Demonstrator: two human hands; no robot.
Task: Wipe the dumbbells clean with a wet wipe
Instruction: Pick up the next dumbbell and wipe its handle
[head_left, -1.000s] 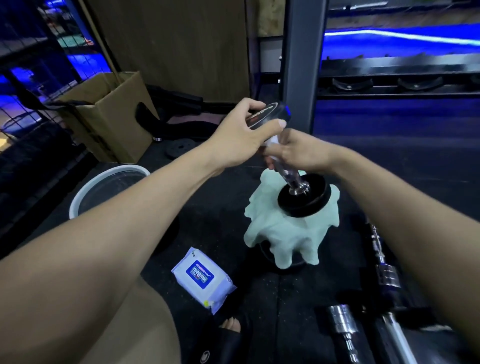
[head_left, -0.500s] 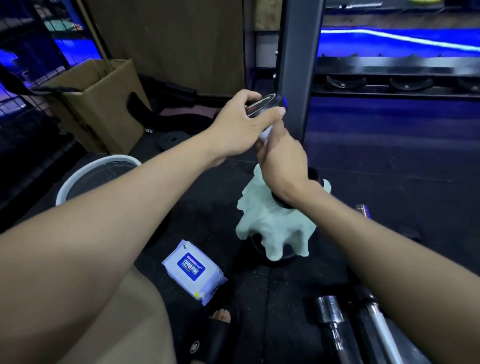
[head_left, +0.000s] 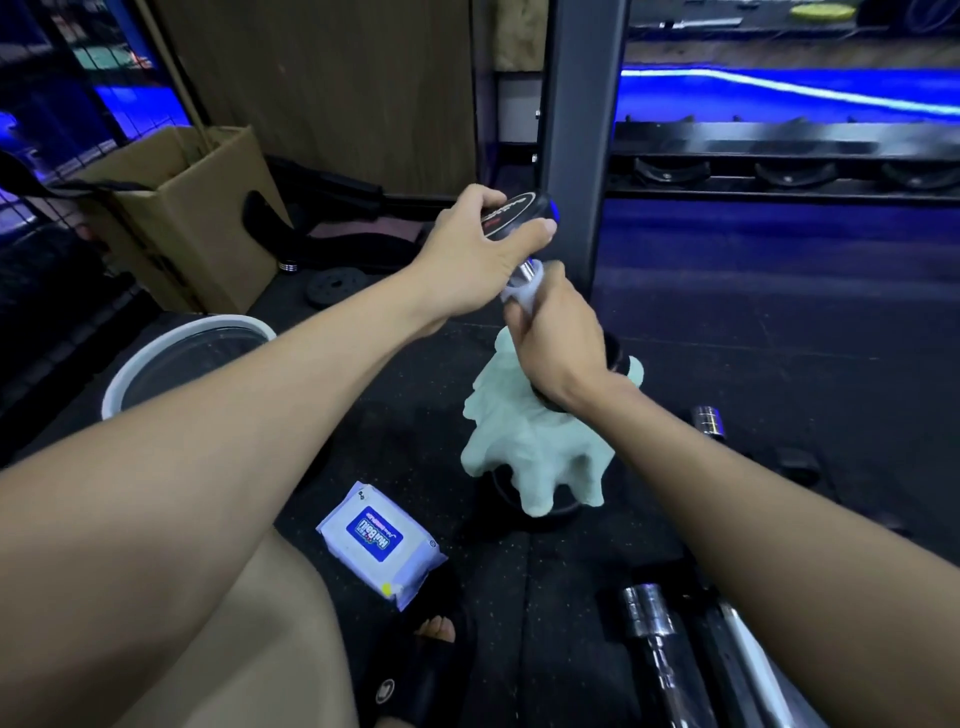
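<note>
A black dumbbell stands upright on a pale green cloth (head_left: 540, 447) draped over a round black object on the floor. My left hand (head_left: 467, 260) grips the dumbbell's top head (head_left: 519, 213) from above. My right hand (head_left: 556, 332) is wrapped around the handle just below, holding a white wet wipe (head_left: 524, 286) against the chrome. The lower head is mostly hidden behind my right hand and wrist.
A pack of wet wipes (head_left: 379, 545) lies on the black rubber floor by my foot. A white-rimmed bucket (head_left: 182, 353) stands at left, a cardboard box (head_left: 192, 223) behind it. Chrome bars (head_left: 649, 623) lie at lower right. A grey rack post (head_left: 582, 130) rises behind the dumbbell.
My right hand has turned around the handle and slid up toward the top head with the wipe, now covering the lower head. My left hand keeps its grip.
</note>
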